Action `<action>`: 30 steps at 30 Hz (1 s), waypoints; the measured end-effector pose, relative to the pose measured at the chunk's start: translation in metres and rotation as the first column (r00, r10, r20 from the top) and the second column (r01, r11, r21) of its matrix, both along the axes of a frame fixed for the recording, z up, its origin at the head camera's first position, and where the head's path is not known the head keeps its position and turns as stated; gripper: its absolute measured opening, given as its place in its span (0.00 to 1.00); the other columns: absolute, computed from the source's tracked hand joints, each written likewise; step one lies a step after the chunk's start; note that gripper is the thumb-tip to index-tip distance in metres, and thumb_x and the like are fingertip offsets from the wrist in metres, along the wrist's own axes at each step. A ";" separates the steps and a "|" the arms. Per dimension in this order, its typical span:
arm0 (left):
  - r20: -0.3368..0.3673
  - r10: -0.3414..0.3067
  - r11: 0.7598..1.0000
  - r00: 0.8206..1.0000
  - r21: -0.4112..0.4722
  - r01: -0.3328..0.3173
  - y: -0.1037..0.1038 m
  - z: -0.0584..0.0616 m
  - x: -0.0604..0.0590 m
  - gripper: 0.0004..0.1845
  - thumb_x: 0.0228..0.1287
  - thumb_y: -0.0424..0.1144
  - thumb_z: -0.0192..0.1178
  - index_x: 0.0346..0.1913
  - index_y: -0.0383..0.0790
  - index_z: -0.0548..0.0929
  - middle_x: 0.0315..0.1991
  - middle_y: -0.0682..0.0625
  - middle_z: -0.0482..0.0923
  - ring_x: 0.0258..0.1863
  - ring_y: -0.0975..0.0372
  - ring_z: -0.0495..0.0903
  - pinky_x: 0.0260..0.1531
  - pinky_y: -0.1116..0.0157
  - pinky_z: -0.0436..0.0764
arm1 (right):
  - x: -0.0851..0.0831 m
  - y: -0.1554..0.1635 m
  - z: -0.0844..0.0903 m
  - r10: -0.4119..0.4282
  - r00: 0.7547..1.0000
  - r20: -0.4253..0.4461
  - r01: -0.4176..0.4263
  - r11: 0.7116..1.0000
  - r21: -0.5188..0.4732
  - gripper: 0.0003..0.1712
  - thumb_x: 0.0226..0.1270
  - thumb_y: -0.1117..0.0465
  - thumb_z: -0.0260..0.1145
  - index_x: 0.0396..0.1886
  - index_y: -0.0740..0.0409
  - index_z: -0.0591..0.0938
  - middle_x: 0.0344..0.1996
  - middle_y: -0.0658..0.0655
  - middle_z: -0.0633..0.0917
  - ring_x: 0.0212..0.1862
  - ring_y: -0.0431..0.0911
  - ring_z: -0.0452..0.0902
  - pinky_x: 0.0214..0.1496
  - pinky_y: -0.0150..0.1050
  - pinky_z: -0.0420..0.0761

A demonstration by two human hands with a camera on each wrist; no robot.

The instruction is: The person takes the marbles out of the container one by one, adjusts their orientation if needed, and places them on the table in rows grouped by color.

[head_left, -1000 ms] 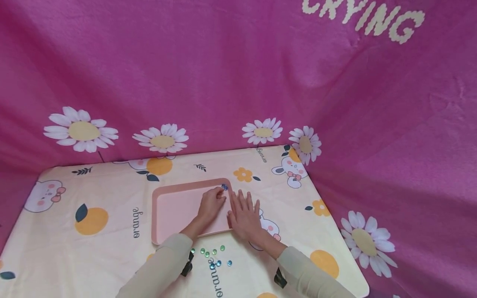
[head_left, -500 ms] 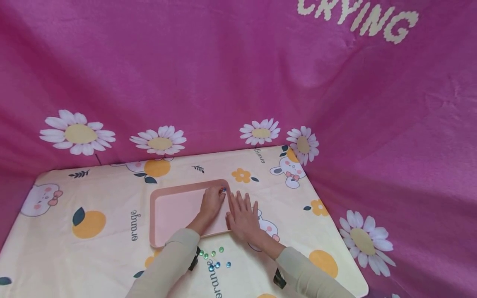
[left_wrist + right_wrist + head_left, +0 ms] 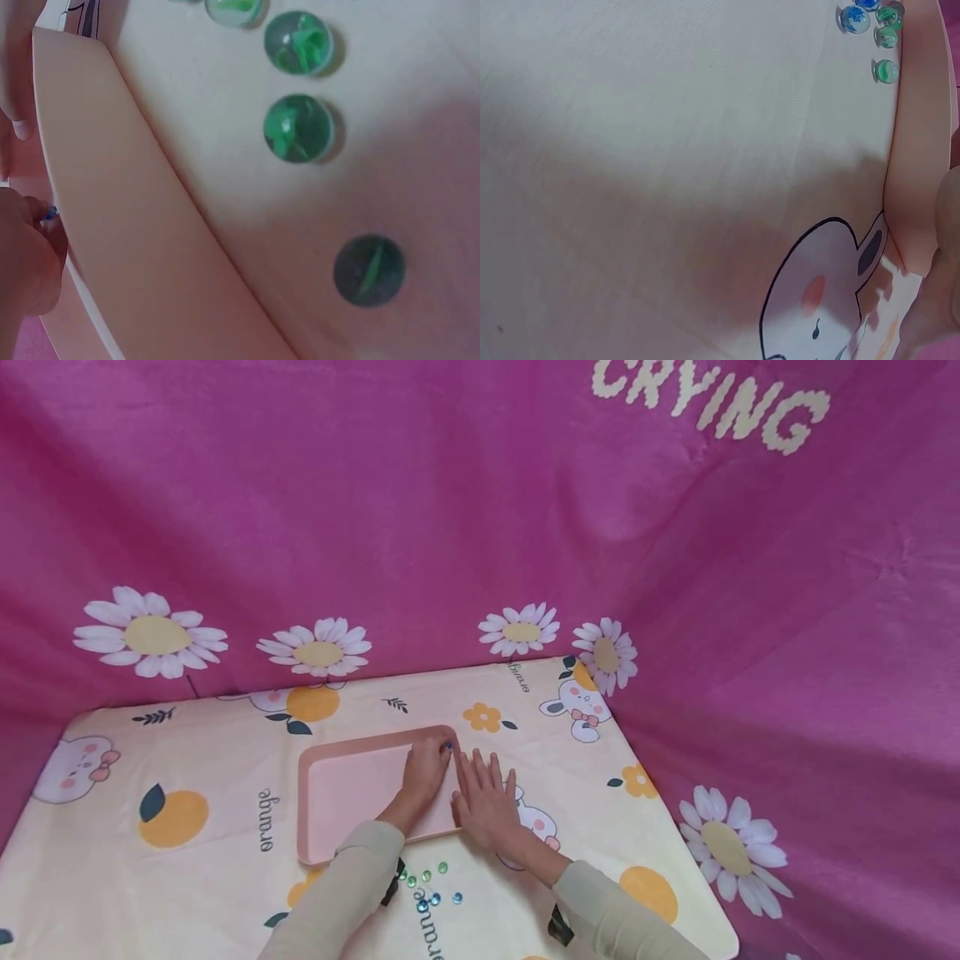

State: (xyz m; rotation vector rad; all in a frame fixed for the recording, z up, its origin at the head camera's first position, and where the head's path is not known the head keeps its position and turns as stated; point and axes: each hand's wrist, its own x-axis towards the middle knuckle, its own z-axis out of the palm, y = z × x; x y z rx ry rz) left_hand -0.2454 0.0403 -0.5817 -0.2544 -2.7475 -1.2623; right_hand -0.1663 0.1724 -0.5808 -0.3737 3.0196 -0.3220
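Note:
A shallow pink tray (image 3: 337, 797) lies on the table. At its far right corner my left hand (image 3: 425, 770) has its fingers curled in, with a blue marble (image 3: 447, 746) showing at the fingertips. The left wrist view shows a bit of that blue glass (image 3: 51, 214) between the thumb and fingers, just inside the tray wall. My right hand (image 3: 487, 810) lies with fingers spread along the tray's right side, touching it. Only part of the right hand (image 3: 934, 300) appears in the right wrist view. Any other marble under the left fingers is hidden.
In front of the tray, several green marbles (image 3: 298, 127) and blue marbles (image 3: 457, 898) lie loose on the printed tablecloth (image 3: 225, 893). A pink curtain (image 3: 420, 510) with daisies hangs behind and to the right of the table.
The left hand's fingers have closed in over the far right corner. Two blue marbles showed beside them before; one shows now. The right hand stays on the tray's side.

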 end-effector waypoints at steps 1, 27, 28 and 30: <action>0.002 0.010 1.000 1.000 0.001 -0.010 0.000 0.000 0.000 0.09 0.65 0.23 0.62 0.40 0.39 0.87 0.44 0.44 0.86 0.46 0.51 0.85 0.51 0.54 0.81 | 0.000 0.000 0.000 0.000 1.000 0.004 0.000 1.000 0.002 0.37 0.80 0.45 0.42 0.81 0.51 0.47 0.79 0.60 0.47 0.78 0.63 0.36 0.72 0.69 0.40; 0.008 0.028 0.997 1.000 -0.077 -0.027 0.007 -0.002 -0.001 0.10 0.65 0.23 0.61 0.32 0.43 0.83 0.36 0.47 0.84 0.39 0.51 0.85 0.43 0.54 0.82 | 0.003 -0.001 0.001 0.007 1.000 -0.021 -0.007 1.000 -0.001 0.37 0.80 0.45 0.44 0.81 0.52 0.48 0.79 0.61 0.50 0.77 0.64 0.39 0.71 0.70 0.43; 0.002 0.024 0.997 1.000 -0.072 -0.024 0.008 -0.002 0.000 0.10 0.64 0.23 0.61 0.33 0.42 0.83 0.36 0.46 0.84 0.39 0.51 0.84 0.44 0.54 0.82 | 0.003 -0.001 0.001 0.007 1.000 -0.021 -0.007 1.000 0.001 0.37 0.80 0.45 0.44 0.81 0.52 0.48 0.79 0.61 0.50 0.77 0.64 0.39 0.71 0.70 0.44; 0.003 0.020 0.999 1.000 -0.050 -0.020 0.008 -0.002 0.002 0.10 0.64 0.23 0.61 0.33 0.42 0.83 0.35 0.47 0.84 0.38 0.52 0.84 0.43 0.54 0.82 | 0.004 0.000 0.001 0.003 1.000 -0.024 -0.003 1.000 0.002 0.37 0.80 0.46 0.44 0.81 0.52 0.49 0.79 0.61 0.50 0.77 0.64 0.39 0.71 0.70 0.44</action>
